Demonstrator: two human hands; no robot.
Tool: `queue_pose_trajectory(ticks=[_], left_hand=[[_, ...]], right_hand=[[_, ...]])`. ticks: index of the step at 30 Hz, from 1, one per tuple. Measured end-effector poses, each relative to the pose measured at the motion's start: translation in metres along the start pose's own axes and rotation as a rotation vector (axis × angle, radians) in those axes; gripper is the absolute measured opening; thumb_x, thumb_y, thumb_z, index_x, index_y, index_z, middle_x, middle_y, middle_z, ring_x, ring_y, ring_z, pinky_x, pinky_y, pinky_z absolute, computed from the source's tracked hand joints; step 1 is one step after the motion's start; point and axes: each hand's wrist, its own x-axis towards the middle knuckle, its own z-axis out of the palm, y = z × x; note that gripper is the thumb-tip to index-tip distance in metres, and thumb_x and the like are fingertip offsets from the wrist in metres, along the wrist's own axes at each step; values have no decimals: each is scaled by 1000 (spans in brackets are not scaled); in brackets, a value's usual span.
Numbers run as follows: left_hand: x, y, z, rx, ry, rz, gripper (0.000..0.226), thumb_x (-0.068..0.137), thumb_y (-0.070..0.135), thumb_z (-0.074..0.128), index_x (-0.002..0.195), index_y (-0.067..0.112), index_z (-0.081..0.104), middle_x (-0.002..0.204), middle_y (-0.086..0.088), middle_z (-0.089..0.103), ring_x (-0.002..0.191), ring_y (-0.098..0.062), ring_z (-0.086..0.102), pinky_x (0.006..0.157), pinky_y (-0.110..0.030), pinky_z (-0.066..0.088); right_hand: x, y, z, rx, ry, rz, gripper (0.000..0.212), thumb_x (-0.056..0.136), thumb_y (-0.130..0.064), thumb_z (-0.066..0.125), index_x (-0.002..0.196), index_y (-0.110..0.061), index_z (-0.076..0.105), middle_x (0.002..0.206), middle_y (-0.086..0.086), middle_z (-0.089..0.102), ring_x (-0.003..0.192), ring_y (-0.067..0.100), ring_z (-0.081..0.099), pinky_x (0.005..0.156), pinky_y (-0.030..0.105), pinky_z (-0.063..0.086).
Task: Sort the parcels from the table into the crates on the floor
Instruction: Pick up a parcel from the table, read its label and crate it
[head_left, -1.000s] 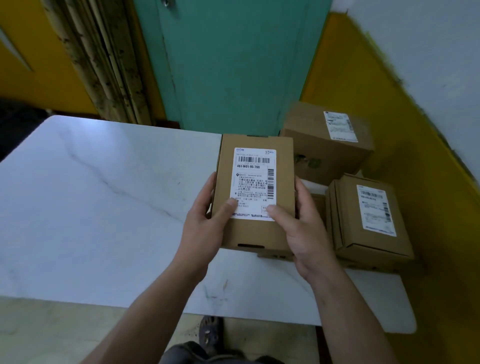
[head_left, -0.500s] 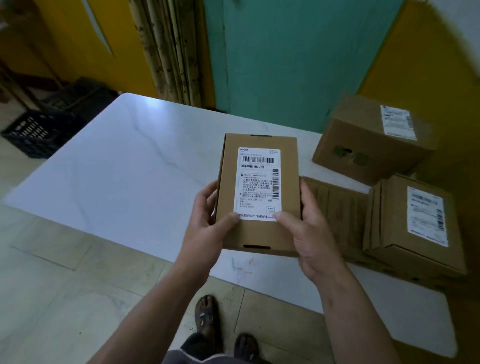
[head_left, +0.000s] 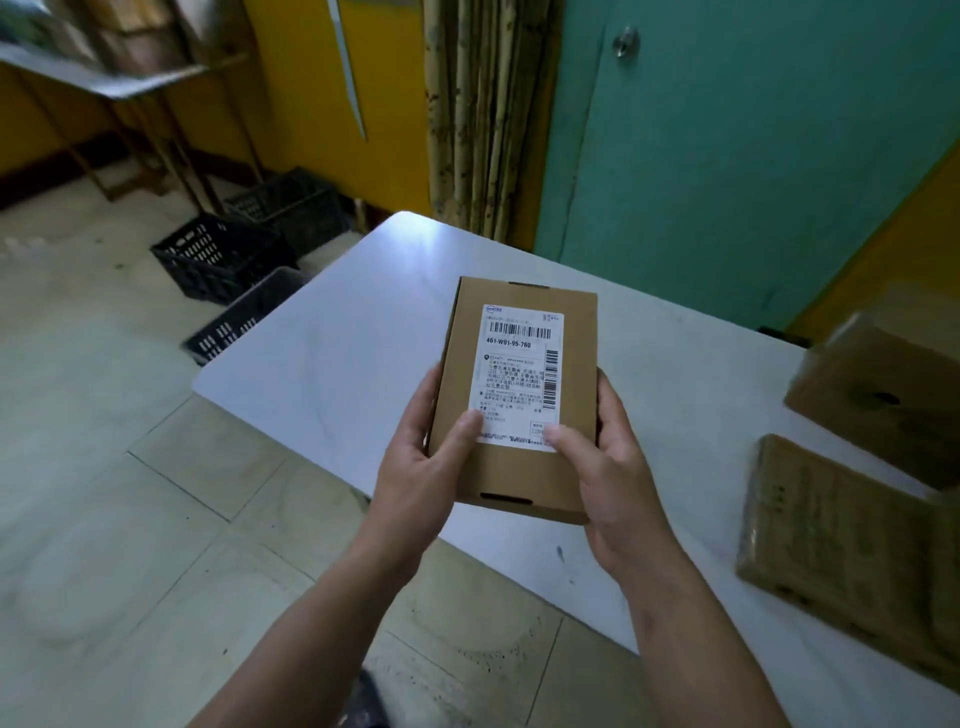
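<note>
I hold a flat brown cardboard parcel (head_left: 519, 467) with a white barcode label above the white table (head_left: 363, 332). My left hand (head_left: 421, 467) grips its left edge, thumb on the label's lower corner. My right hand (head_left: 608, 467) grips the right edge, thumb on the label too. Black plastic crates stand on the floor to the left: one (head_left: 218, 254) in the open, one (head_left: 296, 208) behind it by the wall, and a third (head_left: 234, 322) partly hidden by the table's corner.
Two more brown parcels lie on the table at the right, a flat one (head_left: 831, 561) and a boxy one (head_left: 883, 395), both blurred. A teal door (head_left: 727, 156) and yellow wall stand behind. A metal-legged table (head_left: 104, 83) stands at far left over the tiled floor.
My view has swung left, bringing the crates and floor into sight. The parcels on the table slid toward the right edge. Both hands keep the same hold on the parcel.
</note>
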Motion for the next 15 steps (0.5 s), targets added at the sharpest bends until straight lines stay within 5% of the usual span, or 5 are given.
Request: queue_pose_trajectory(ticks=[7, 15], left_hand=[[34, 14, -137, -55, 94, 10, 55, 97, 20, 62, 146, 40, 45, 127, 18, 65, 102, 5, 66, 74, -14, 55], [61, 20, -254, -95, 219, -6, 54, 96, 21, 64, 142, 45, 47, 123, 19, 66, 101, 4, 67, 74, -18, 57]], right_hand=[[28, 18, 146, -10, 7, 12, 49, 98, -9, 60, 136, -40, 51, 117, -13, 73, 106, 14, 71, 93, 46, 59], [57, 28, 267, -38, -94, 46, 50, 98, -8, 60, 133, -43, 52, 114, -14, 73, 104, 15, 72, 85, 44, 62]])
